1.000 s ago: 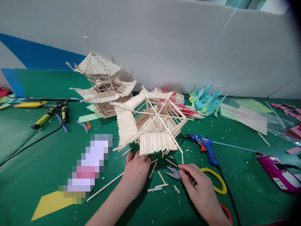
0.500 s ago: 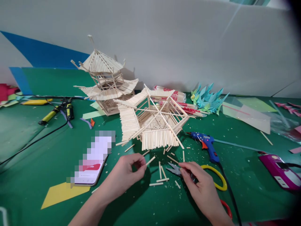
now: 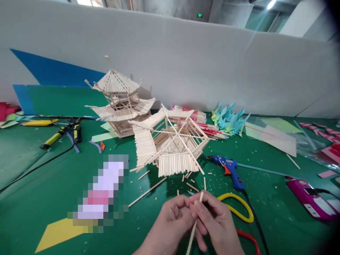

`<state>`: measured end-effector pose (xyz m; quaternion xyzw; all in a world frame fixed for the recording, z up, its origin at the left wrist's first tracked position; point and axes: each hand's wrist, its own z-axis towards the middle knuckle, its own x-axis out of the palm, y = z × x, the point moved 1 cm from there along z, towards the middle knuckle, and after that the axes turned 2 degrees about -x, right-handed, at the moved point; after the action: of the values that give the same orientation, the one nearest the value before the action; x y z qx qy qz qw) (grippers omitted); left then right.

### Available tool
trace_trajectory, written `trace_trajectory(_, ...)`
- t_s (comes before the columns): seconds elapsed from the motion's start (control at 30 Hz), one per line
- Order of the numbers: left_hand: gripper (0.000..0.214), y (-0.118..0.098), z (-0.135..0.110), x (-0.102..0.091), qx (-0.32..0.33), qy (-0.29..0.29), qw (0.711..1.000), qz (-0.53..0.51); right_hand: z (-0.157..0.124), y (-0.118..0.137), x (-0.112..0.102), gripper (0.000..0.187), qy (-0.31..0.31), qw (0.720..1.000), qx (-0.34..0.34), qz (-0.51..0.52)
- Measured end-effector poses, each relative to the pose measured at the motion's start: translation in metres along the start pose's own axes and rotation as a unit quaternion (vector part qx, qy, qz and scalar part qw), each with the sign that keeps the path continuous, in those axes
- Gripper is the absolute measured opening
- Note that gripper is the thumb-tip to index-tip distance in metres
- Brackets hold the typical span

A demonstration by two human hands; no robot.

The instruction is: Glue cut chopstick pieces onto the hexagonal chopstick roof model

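My left hand (image 3: pixel 172 221) and my right hand (image 3: pixel 216 223) are together low in the middle, fingers pinched on one thin wooden stick (image 3: pixel 195 221) that stands nearly upright between them. Just beyond them lies a hexagonal roof frame of wooden sticks (image 3: pixel 170 145) on the green table (image 3: pixel 39 191). Several short stick offcuts (image 3: pixel 191 184) are scattered between the frame and my hands. A long stick (image 3: pixel 147 192) lies to the left of them. The tip of a pair of scissors (image 3: pixel 190 193) peeks out behind my fingers.
A finished two-tier stick pagoda (image 3: pixel 119 102) stands behind the frame. A blue glue gun (image 3: pixel 230 170) with a black cord lies to the right, near yellow (image 3: pixel 239 207) and red handles (image 3: pixel 248 239). A phone (image 3: pixel 102 193), yellow paper (image 3: pixel 60 232), yellow-handled pliers (image 3: pixel 57 136), paper cranes (image 3: pixel 230 118), and a magenta device (image 3: pixel 309 198) surround the space.
My left hand picked a stick up off the table and moved right. My right hand left the scissors and joined it; both now pinch a stick held upright. The camera tilted up a little.
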<state>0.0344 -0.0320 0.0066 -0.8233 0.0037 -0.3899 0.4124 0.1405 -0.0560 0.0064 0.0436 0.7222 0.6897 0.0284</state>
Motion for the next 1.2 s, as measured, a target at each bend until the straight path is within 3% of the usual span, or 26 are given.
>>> trace_trajectory(0.2,0.029,0.004,0.008,0.005,0.021,-0.007,0.999,0.028,0.008,0.006,-0.010,0.022,-0.038,0.993,-0.047,-0.102)
trace_trajectory(0.33,0.031,0.000,0.011,0.004,0.032,-0.098,0.994,0.025,0.011,0.008,-0.016,0.019,-0.173,0.982,-0.043,-0.055)
trace_trajectory(0.4,0.031,-0.001,0.014,0.006,0.031,-0.114,0.993,0.012,0.014,0.009,-0.021,0.020,-0.217,0.973,-0.052,-0.054)
trace_trajectory(0.57,0.033,-0.003,0.021,0.012,0.023,-0.086,0.996,-0.002,0.026,0.009,-0.030,0.029,-0.183,0.975,-0.046,-0.117)
trace_trajectory(0.7,0.034,-0.006,0.025,0.014,0.023,-0.078,0.997,0.005,0.032,0.011,-0.027,0.026,-0.145,0.974,-0.077,-0.156)
trace_trajectory(0.97,0.034,-0.006,0.029,0.011,0.019,-0.064,0.998,0.004,0.037,0.015,-0.022,0.025,-0.128,0.974,-0.091,-0.163)
trace_trajectory(1.2,0.039,-0.016,0.022,0.012,0.021,-0.128,0.989,0.076,0.047,0.020,-0.020,0.022,-0.106,0.985,-0.024,-0.134)
